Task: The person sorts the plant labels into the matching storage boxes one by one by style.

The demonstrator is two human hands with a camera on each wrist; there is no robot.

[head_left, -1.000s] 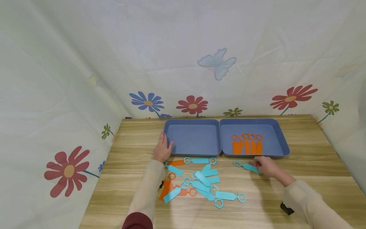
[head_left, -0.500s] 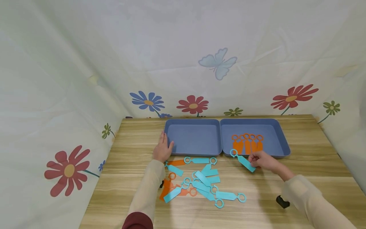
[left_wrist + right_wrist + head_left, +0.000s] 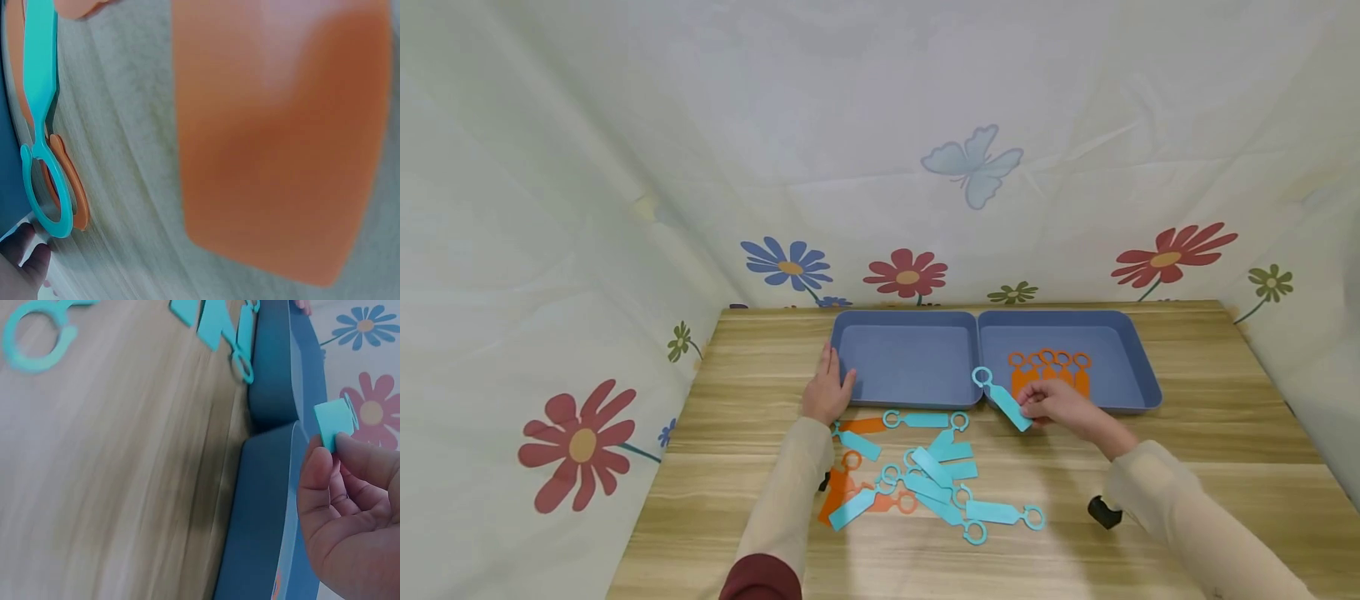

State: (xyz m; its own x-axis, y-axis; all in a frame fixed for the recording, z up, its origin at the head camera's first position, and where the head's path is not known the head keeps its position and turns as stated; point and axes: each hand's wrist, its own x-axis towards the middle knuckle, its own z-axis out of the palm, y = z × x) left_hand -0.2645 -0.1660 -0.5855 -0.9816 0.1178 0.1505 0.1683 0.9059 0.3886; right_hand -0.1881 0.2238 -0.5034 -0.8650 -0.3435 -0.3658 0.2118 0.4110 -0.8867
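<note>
My right hand [image 3: 1067, 407] pinches the wide end of a teal ring-ended tag [image 3: 1004, 403] between thumb and fingers. In the head view the tag slants over the front-left corner of the right blue tray [image 3: 1108, 358], ring toward the upper left. The right wrist view shows the pinched teal tag [image 3: 332, 422] nearly end-on above the tray walls. My left hand [image 3: 827, 392] rests with extended fingers along the left side of the left blue tray [image 3: 910, 360], which holds nothing. Several orange tags [image 3: 1021, 379] lie side by side in the right tray, partly covered by my right hand.
In front of the trays, several teal tags [image 3: 992, 512] lie loosely overlapping on the wooden table [image 3: 737, 358]. Orange tags [image 3: 835, 500] lie among them at the left. A printed cloth wall [image 3: 820, 192] rises behind the table's far edge.
My right hand has lifted the teal tag from the table in front of the right tray and carried it left and up toward where the trays meet. The left hand has stayed put.
</note>
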